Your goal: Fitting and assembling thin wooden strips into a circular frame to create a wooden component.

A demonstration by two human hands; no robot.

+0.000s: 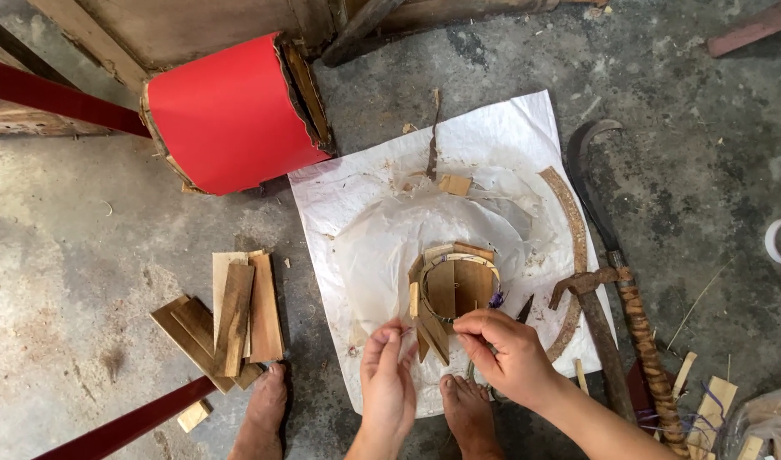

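Observation:
A small round tub made of upright wooden slats, bound by a thin hoop, stands on a white sheet on the concrete floor. My left hand hovers at the tub's near left side, fingers apart and pointing up at the slats. At the near right rim, my right hand is pinched shut on the hoop or a thin strand; I cannot tell which. My bare feet rest just below the tub.
A pile of wooden slats lies to the left. A red-covered block stands at the back left. A hammer, a curved-blade knife and a curved wooden strip lie on the right.

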